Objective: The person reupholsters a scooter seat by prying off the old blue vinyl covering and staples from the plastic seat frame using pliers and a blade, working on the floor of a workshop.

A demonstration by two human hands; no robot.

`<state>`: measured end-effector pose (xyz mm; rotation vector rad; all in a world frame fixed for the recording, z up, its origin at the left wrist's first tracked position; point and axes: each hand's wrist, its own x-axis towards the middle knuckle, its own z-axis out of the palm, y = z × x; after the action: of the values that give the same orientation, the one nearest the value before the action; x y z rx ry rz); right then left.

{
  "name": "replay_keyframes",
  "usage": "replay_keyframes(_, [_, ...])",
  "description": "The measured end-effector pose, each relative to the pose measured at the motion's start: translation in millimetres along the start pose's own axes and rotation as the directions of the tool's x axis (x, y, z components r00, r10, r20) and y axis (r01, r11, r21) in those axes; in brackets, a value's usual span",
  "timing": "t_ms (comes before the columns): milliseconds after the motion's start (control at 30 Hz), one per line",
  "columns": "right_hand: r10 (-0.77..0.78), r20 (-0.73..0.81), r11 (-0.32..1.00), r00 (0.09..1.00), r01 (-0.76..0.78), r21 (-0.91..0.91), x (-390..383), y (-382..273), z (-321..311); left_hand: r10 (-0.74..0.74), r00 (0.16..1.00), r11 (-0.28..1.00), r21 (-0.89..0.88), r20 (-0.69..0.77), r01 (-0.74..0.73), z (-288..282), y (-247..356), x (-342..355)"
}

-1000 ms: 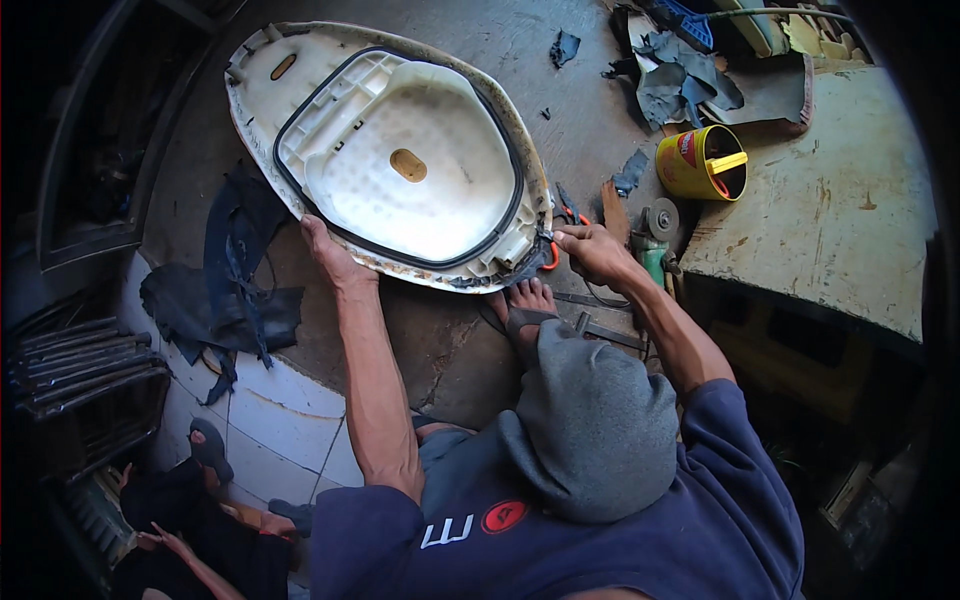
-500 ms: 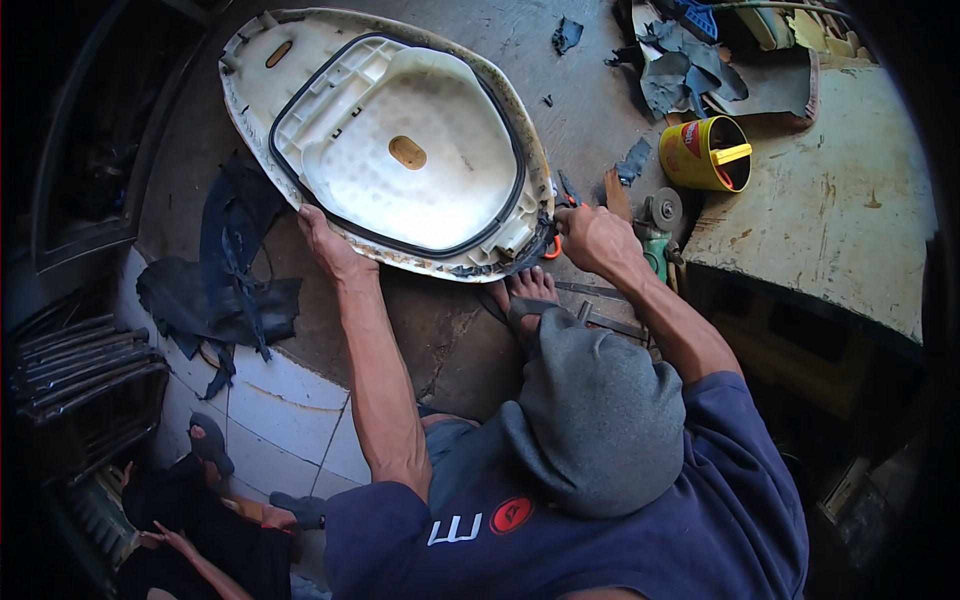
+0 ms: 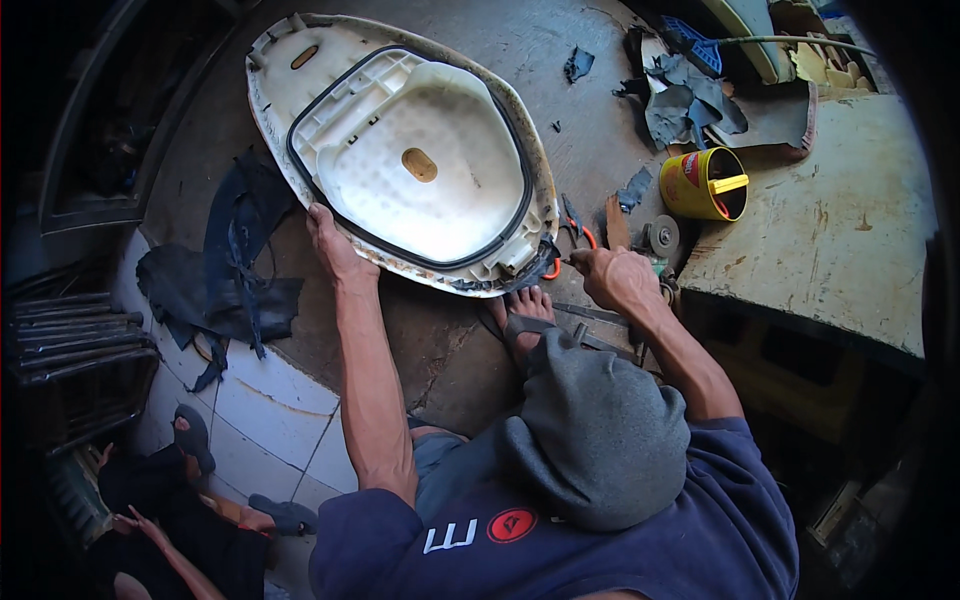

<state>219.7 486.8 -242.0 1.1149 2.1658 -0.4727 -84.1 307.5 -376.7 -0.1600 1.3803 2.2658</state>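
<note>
A white plastic motorcycle seat base (image 3: pixel 455 215), underside up, tilts over the floor with its narrower end at the far left. A black rubber seal (image 3: pixel 292 150) rings its hollow, and torn dark material clings to its near right rim. My left hand (image 3: pixel 340 250) grips the near left rim, thumb on top. Off the right end of the base, my right hand (image 3: pixel 615 278) is closed; a small dark tip shows at its fingers, too little to name. Orange-handled pliers (image 3: pixel 572 222) lie between that hand and the base, their lower handle beside the rim.
A yellow tin (image 3: pixel 690 185) stands right, near an angle grinder (image 3: pixel 662 236) and a worn pale panel (image 3: pixel 810 220). Torn black covering (image 3: pixel 235 285) lies left; more scraps (image 3: pixel 690 100) lie far right. Another person (image 3: pixel 180 510) sits at lower left. My sandalled foot (image 3: pixel 530 310) is below the base.
My right hand has drawn back from the base's right rim, to the right and nearer me. The base appears slightly farther right and lower; my left hand keeps its grip. The pliers show more fully.
</note>
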Motion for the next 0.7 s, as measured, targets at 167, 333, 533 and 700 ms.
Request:
replay_keyframes(167, [-0.011,-0.054,0.981,0.998,0.021,0.193,-1.9,-5.1,15.0,-0.044,0.999,0.998,-0.036,-0.011,0.043,3.1,5.4,-2.6])
replay_keyframes(333, [-0.039,-0.043,0.990,0.998,0.045,0.137,-3.6,-10.6,6.7,-0.031,0.999,0.998,-0.060,0.012,0.031,-1.7,4.3,-7.1])
replay_keyframes(533, [-0.039,-0.079,0.999,0.996,0.040,0.013,-0.7,-23.1,3.9,-0.045,0.997,0.998,-0.035,-0.061,0.043,-0.1,-2.0,-3.6])
replay_keyframes(700, [-0.046,-0.032,0.999,0.998,0.045,-0.028,9.6,-46.3,-0.1,0.049,0.999,0.998,-0.025,0.010,-0.049,-15.8,-10.6,8.5])
